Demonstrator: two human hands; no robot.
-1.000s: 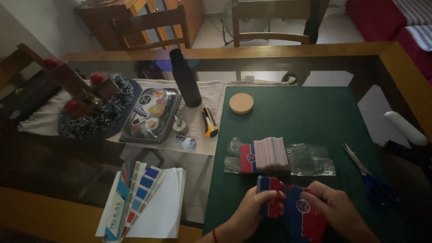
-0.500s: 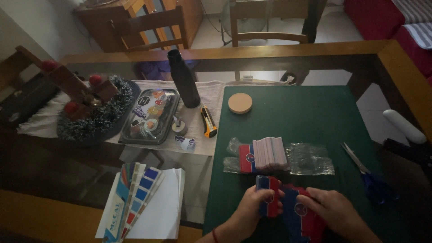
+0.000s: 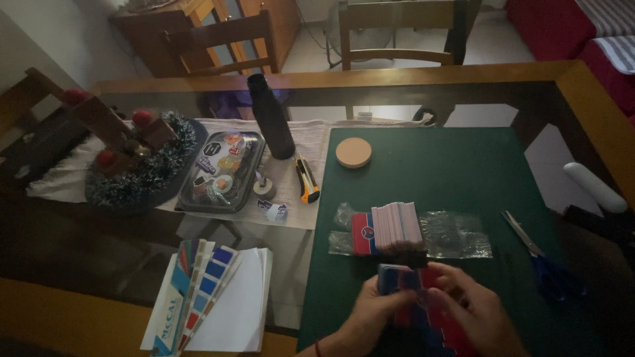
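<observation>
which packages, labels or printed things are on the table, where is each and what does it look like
Clear plastic wrapper: crumpled flat on the green mat, beside a red, blue and pale card stack.
Colour swatch fan: near table edge, left; blue, red, yellow strips on white sheets.
Sticker-covered black tray: on the white cloth, rounded rectangle, multicoloured stickers.
Small cards: red and blue, in left hand and right hand.
</observation>
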